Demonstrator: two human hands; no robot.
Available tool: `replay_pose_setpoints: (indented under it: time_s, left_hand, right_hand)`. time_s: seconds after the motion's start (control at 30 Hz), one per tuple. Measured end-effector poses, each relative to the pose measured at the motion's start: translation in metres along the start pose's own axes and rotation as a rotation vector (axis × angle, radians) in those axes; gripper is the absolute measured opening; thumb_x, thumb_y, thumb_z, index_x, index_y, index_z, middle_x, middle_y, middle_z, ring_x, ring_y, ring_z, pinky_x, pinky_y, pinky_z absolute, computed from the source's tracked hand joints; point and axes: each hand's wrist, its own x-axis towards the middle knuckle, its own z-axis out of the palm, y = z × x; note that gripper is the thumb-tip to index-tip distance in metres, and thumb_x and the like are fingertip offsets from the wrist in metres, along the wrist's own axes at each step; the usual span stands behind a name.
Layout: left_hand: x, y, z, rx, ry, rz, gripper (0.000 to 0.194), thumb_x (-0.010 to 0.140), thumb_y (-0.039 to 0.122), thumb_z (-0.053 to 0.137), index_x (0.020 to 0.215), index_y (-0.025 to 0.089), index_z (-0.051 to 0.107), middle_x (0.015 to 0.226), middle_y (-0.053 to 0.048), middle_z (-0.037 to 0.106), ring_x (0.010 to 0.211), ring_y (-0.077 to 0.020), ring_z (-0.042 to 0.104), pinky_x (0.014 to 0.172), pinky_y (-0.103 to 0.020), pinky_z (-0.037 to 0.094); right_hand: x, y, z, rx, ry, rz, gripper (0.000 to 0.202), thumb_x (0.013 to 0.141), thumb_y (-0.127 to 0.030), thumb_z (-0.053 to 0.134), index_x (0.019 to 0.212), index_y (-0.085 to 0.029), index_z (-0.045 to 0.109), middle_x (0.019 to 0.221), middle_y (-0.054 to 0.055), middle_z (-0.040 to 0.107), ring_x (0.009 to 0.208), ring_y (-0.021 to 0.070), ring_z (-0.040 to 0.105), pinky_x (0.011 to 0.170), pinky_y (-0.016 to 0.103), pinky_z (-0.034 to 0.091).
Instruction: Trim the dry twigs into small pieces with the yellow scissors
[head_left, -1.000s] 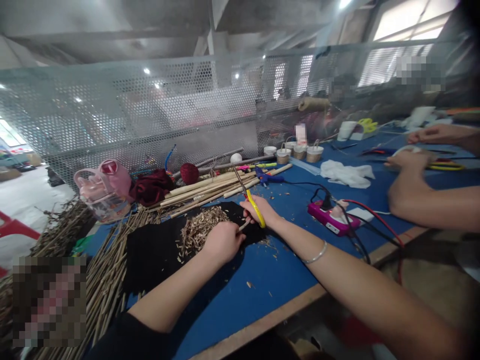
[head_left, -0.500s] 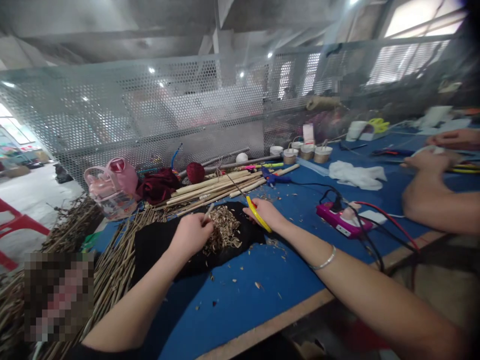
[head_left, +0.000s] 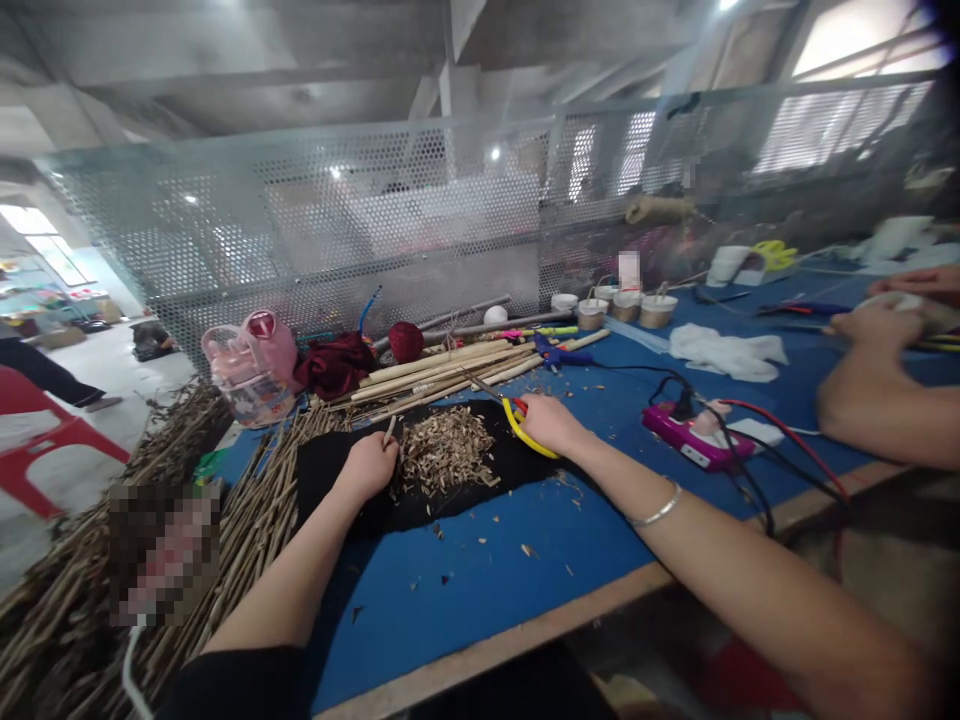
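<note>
My left hand [head_left: 373, 465] is closed around a short piece of thin stick [head_left: 389, 430], its pale end poking up past the fingers. It is at the left edge of a heap of small wood chips [head_left: 448, 447] on a black cloth [head_left: 330, 460]. My right hand [head_left: 555, 425] grips scissors [head_left: 523, 425] with yellow and red handles, to the right of the heap. Their dark metal blades point up and left, toward the pale sticks; the tips are hard to make out.
Long pale sticks [head_left: 450, 365] lie behind the cloth, near a blue glue gun [head_left: 559, 352]. Brown twigs [head_left: 255, 500] are stacked at left beside a pink bottle [head_left: 259, 370]. A purple power strip [head_left: 694, 438] with cables sits at right, near a co-worker's arm [head_left: 870, 400].
My left hand has drawn back left from over the chips to their edge, still with the stick piece. My right hand keeps the scissors beside the heap. The view has shifted slightly.
</note>
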Motion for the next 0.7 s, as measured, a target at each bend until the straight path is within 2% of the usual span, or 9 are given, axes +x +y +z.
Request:
replay_pose_setpoints:
  time_s: [0.13, 0.23, 0.3, 0.4, 0.47, 0.53, 0.63, 0.7]
  left_hand:
    - [-0.001, 0.001, 0.003, -0.068, 0.001, -0.016, 0.02, 0.074, 0.025, 0.047, 0.085, 0.015, 0.061, 0.09, -0.013, 0.066, 0.087, -0.0258, 0.059, 0.075, -0.032, 0.04]
    - [-0.003, 0.002, 0.004, -0.16, 0.041, -0.082, 0.022, 0.073, 0.03, 0.049, 0.086, 0.015, 0.059, 0.089, -0.014, 0.066, 0.084, -0.0268, 0.06, 0.072, -0.032, 0.041]
    - [-0.005, 0.004, 0.003, -0.243, 0.096, -0.138, 0.024, 0.074, 0.032, 0.047, 0.084, 0.014, 0.058, 0.085, -0.015, 0.066, 0.081, -0.0274, 0.061, 0.07, -0.033, 0.042]
    - [-0.011, 0.011, -0.001, -0.395, 0.241, -0.204, 0.023, 0.078, 0.03, 0.04, 0.081, 0.014, 0.057, 0.085, -0.018, 0.065, 0.083, -0.0277, 0.06, 0.068, -0.033, 0.041]
    - [-0.015, 0.018, -0.003, -0.52, 0.347, -0.212, 0.024, 0.08, 0.028, 0.035, 0.081, 0.015, 0.055, 0.084, -0.016, 0.064, 0.082, -0.0253, 0.06, 0.067, -0.031, 0.042]
    - [-0.017, 0.027, -0.003, -0.666, 0.408, -0.184, 0.025, 0.081, 0.029, 0.033, 0.081, 0.017, 0.055, 0.077, -0.01, 0.061, 0.073, -0.0206, 0.059, 0.061, -0.028, 0.042]
    - [-0.016, 0.042, -0.001, -0.899, 0.393, -0.111, 0.027, 0.083, 0.035, 0.033, 0.092, 0.019, 0.053, 0.063, 0.0, 0.051, 0.05, -0.0118, 0.05, 0.047, -0.022, 0.037]
    - [-0.014, 0.051, -0.001, -1.029, 0.348, -0.074, 0.031, 0.083, 0.039, 0.033, 0.1, 0.019, 0.05, 0.055, 0.005, 0.041, 0.039, -0.0072, 0.038, 0.04, -0.019, 0.03]
  right_hand:
    - [0.002, -0.006, 0.0, 0.07, 0.073, -0.083, 0.014, 0.068, -0.012, 0.051, 0.08, -0.016, 0.058, 0.078, 0.006, 0.065, 0.069, 0.0152, 0.056, 0.058, 0.021, 0.032]
    - [0.0, -0.005, -0.002, 0.103, 0.152, -0.103, 0.019, 0.071, -0.011, 0.047, 0.087, -0.016, 0.056, 0.084, 0.005, 0.065, 0.073, 0.0149, 0.055, 0.061, 0.021, 0.033]
    - [-0.003, -0.004, -0.004, 0.107, 0.177, -0.095, 0.017, 0.069, -0.012, 0.049, 0.084, -0.016, 0.057, 0.079, 0.006, 0.065, 0.07, 0.0156, 0.055, 0.059, 0.022, 0.033]
    - [-0.008, -0.008, -0.01, 0.095, 0.201, -0.087, 0.013, 0.064, -0.021, 0.061, 0.076, -0.017, 0.058, 0.073, 0.007, 0.064, 0.064, 0.0171, 0.055, 0.054, 0.023, 0.03]
    - [-0.008, -0.02, -0.017, 0.098, 0.236, -0.102, 0.02, 0.066, -0.033, 0.063, 0.078, -0.018, 0.059, 0.075, 0.007, 0.064, 0.064, 0.0173, 0.055, 0.053, 0.023, 0.031]
    - [-0.007, -0.039, -0.023, 0.126, 0.268, -0.134, 0.027, 0.069, -0.044, 0.059, 0.081, -0.019, 0.059, 0.077, 0.006, 0.065, 0.065, 0.0161, 0.056, 0.054, 0.022, 0.032]
    - [-0.007, -0.072, -0.022, 0.377, 0.274, -0.282, 0.033, 0.075, -0.05, 0.051, 0.083, -0.019, 0.06, 0.075, 0.004, 0.065, 0.065, 0.0143, 0.055, 0.056, 0.022, 0.034]
    - [-0.009, -0.088, -0.014, 0.445, 0.28, -0.282, 0.037, 0.076, -0.052, 0.049, 0.08, -0.018, 0.061, 0.072, 0.003, 0.064, 0.063, 0.014, 0.054, 0.056, 0.021, 0.034]
